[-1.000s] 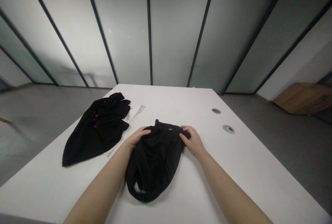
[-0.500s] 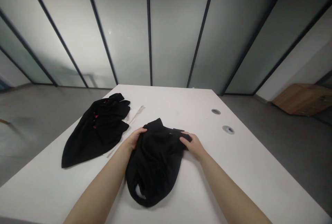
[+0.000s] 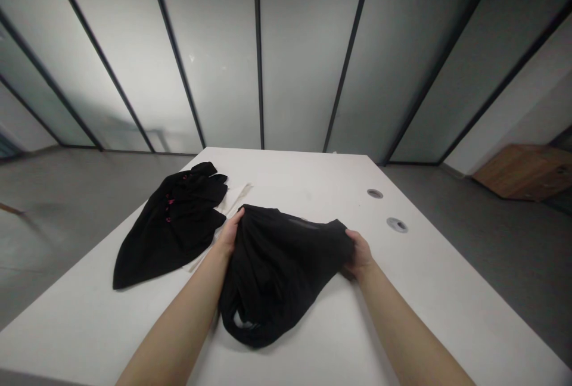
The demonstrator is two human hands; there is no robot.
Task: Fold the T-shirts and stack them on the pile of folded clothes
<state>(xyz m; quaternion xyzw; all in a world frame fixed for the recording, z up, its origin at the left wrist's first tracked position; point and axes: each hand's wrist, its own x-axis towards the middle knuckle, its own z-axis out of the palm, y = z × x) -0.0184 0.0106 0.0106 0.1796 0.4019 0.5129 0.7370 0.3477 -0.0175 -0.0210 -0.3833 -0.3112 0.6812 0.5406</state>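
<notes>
A piece of black clothing (image 3: pixel 277 267) lies bunched on the white table (image 3: pixel 304 180) in front of me, its far edge stretched between my hands. My left hand (image 3: pixel 231 230) grips its upper left corner. At the upper right edge, my right hand (image 3: pixel 358 255) is closed on the cloth, with the fingers partly hidden behind it. A small gap in the folds at the lower left shows something pale. Which kind of garment it is, I cannot tell.
Another black garment (image 3: pixel 179 225) with small pink marks lies spread at the table's left. A white cloth (image 3: pixel 235 196) lies partly under it. Two round grommets (image 3: pixel 397 224) are set in the table's right side. Frosted glass panels (image 3: pixel 295 52) stand behind.
My right hand has moved right, pulling the black clothing's edge out wider. My left hand has shifted slightly up along its corner. The folds between them are flatter.
</notes>
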